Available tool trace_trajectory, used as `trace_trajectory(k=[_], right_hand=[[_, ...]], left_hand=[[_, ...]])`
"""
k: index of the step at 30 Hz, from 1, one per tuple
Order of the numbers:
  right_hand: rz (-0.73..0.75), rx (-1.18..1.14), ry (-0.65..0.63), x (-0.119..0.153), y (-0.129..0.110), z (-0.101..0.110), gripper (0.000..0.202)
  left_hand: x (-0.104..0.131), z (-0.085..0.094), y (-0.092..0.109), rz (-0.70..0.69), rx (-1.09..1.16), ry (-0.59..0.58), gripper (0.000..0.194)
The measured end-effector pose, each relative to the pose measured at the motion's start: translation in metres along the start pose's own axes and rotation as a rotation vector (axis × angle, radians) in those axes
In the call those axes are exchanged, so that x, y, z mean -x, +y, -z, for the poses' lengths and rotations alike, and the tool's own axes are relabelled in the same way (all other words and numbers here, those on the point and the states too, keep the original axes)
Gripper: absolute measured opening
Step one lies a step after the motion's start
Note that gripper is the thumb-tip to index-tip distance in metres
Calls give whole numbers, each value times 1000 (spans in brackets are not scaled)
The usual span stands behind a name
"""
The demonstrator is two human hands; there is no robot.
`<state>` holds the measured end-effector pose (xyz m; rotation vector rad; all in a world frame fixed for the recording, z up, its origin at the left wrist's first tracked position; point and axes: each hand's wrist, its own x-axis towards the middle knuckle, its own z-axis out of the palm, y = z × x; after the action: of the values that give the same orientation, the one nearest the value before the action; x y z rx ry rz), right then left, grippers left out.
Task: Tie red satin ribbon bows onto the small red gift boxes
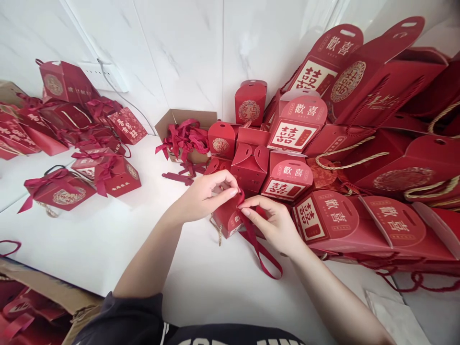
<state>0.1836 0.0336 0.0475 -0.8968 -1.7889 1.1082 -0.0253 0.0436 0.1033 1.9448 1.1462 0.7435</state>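
A dark red ribbon runs between my two hands, and its loose end loops down onto the white table. My left hand pinches the ribbon near the top of a small red gift box. From the right, my right hand closes thumb and fingertips on the same ribbon, close to the left fingertips. The box stands under both hands, partly hidden by them. A gold twisted cord hangs at its left side.
Red gift boxes with handles and cords crowd the right side. A cardboard box of ribbon bows stands at the back. Ribboned boxes sit at left. A carton is at lower left; a socket strip is on the wall.
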Motion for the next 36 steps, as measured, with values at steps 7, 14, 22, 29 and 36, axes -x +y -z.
trace_trajectory(k=[7, 14, 22, 29, 36], right_hand=[[81, -234, 240, -29, -25, -7, 13], [-184, -59, -83, -44, 11, -26, 15], [-243, 0, -166, -46, 20, -32, 18], [-291, 19, -176, -48, 22, -30, 19], [-290, 45, -197, -48, 22, -28, 19]], left_hand=[[0, 15, -27, 172, -421, -172, 16], [-1, 32, -36, 328, -380, -223, 13], [0, 36, -39, 390, -303, -253, 8], [2, 36, -43, 425, -264, -236, 30], [2, 36, -43, 428, -282, -239, 33]])
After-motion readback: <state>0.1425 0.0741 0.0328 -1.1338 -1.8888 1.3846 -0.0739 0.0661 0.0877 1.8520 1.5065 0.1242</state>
